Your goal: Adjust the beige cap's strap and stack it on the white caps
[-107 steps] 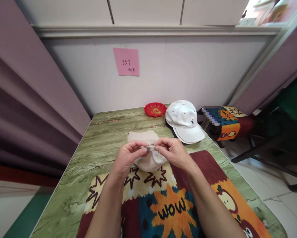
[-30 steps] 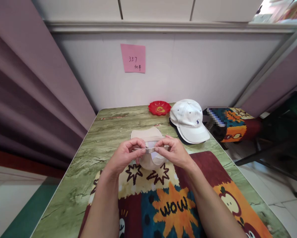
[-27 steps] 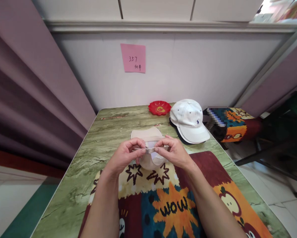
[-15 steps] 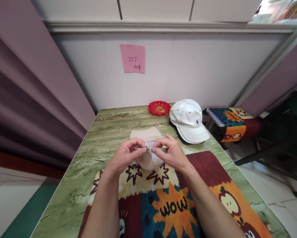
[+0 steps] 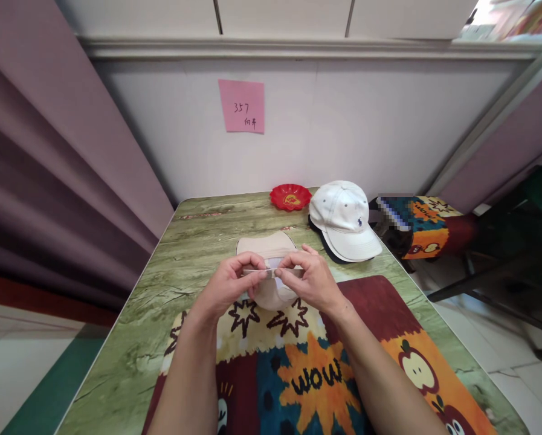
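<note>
1. Since the frame a second ago, the fingertips of the right hand have edged in towards those of the left hand. Over the same stretch, the white cap and the red dish have kept their places.

2. Head view, centre: both hands are at a pale beige cap at the middle of the green, wood-patterned worktop. Its brim points away from the person, and its crown is on the near side, over the far edge of a colourful mat. Each hand pinches the thin strap at the back opening between thumb and fingers, with the fingertips almost meeting.

3. Head view, surroundings: a white cap with a small dark blue emblem sits beyond the right hand, on top of something dark. Just beside it, on its left, is a scalloped red dish. A pink note is stuck to the pale wall behind.

4. Judging by the grip, the step in hand is close fingertip work on the strap. Such work calls for a light, steady pinch from both hands, with the two strap ends kept level. The fingers cover the join, so whether it is fastened is hard to tell.
</note>
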Action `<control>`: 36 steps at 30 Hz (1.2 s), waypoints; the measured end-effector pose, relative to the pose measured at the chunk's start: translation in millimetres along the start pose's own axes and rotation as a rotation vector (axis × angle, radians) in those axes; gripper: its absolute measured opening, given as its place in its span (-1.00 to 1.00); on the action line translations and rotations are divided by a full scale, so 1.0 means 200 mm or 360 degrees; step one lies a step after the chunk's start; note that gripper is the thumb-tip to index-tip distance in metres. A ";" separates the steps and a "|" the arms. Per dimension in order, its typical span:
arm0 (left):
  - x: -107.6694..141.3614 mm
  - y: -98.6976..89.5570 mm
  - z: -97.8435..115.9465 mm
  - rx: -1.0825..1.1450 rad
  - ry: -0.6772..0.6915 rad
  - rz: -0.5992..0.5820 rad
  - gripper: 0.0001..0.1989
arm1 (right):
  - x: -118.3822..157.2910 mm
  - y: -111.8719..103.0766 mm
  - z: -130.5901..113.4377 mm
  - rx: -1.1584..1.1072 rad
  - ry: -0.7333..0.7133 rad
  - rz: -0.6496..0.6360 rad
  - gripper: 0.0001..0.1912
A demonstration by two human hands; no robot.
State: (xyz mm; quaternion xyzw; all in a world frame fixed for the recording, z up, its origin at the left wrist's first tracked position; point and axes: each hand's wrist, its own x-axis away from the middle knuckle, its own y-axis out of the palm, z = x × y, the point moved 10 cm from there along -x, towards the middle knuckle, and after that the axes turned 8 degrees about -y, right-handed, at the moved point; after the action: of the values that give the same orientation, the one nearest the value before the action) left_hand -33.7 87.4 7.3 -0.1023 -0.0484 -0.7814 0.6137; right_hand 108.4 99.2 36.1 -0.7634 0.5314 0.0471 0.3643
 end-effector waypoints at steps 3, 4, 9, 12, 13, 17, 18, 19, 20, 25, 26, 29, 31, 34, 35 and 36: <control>0.00 -0.05 -0.01 0.0052 -0.0015 0.0037 -0.70 | 0.00 -0.03 0.05 -0.0135 0.0045 -0.0104 -0.81; 0.01 -0.08 -0.01 0.0080 -0.0016 0.0072 -0.68 | 0.01 -0.03 0.08 -0.0173 0.0064 -0.0160 -0.79; 0.03 -0.17 -0.03 -0.0002 -0.0072 0.0146 -0.63 | 0.03 -0.04 0.16 -0.0212 0.0053 -0.0367 -0.71; 0.03 -0.17 -0.08 -0.0121 -0.0156 0.0057 -0.66 | 0.02 -0.03 0.16 -0.0249 0.0041 -0.0353 -0.67; 0.03 -0.17 -0.10 -0.0134 -0.0175 0.0032 -0.66 | 0.02 -0.02 0.15 -0.0266 0.0034 -0.0348 -0.67; 0.05 -0.18 -0.10 -0.0063 -0.0130 -0.0071 -0.74 | 0.02 0.00 0.10 -0.0287 0.0007 -0.0360 -0.72; 0.06 -0.18 -0.09 -0.0028 -0.0100 -0.0084 -0.75 | 0.02 0.00 0.08 -0.0274 0.0001 -0.0368 -0.73; 0.06 -0.19 -0.08 0.0004 -0.0073 -0.0087 -0.76 | 0.02 0.01 0.07 -0.0259 -0.0006 -0.0382 -0.75; 0.07 -0.20 -0.08 0.0028 -0.0054 -0.0082 -0.76 | 0.02 0.01 0.05 -0.0246 -0.0015 -0.0403 -0.76; 0.06 -0.25 -0.07 0.0076 -0.0014 0.0013 -0.75 | 0.03 0.04 0.02 -0.0235 -0.0046 -0.0469 -0.77; 0.06 -0.26 -0.07 0.0082 -0.0004 0.0038 -0.76 | 0.03 0.04 0.02 -0.0236 -0.0043 -0.0469 -0.77; 0.05 -0.26 -0.07 0.0087 0.0028 0.0088 -0.76 | 0.03 0.05 0.03 -0.0230 -0.0036 -0.0470 -0.77; 0.05 -0.26 -0.07 0.0073 0.0028 0.0102 -0.75 | 0.03 0.04 0.04 -0.0226 -0.0039 -0.0467 -0.78; 0.06 -0.26 -0.06 -0.0045 -0.0012 0.0133 -0.74 | 0.03 0.02 0.06 -0.0228 -0.0056 -0.0495 -0.81; 0.06 -0.27 -0.06 -0.0100 -0.0027 0.0152 -0.73 | 0.04 0.00 0.07 -0.0222 -0.0058 -0.0516 -0.77; 0.07 -0.28 -0.06 -0.0153 -0.0041 0.0175 -0.70 | 0.05 -0.01 0.10 -0.0206 -0.0054 -0.0540 -0.70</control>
State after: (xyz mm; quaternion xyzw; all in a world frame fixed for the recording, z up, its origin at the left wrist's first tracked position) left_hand -93.1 85.5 1.9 -0.1444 -0.0130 -0.7464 0.6495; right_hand 119.8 103.9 18.8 -0.8630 0.3847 0.0321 0.3260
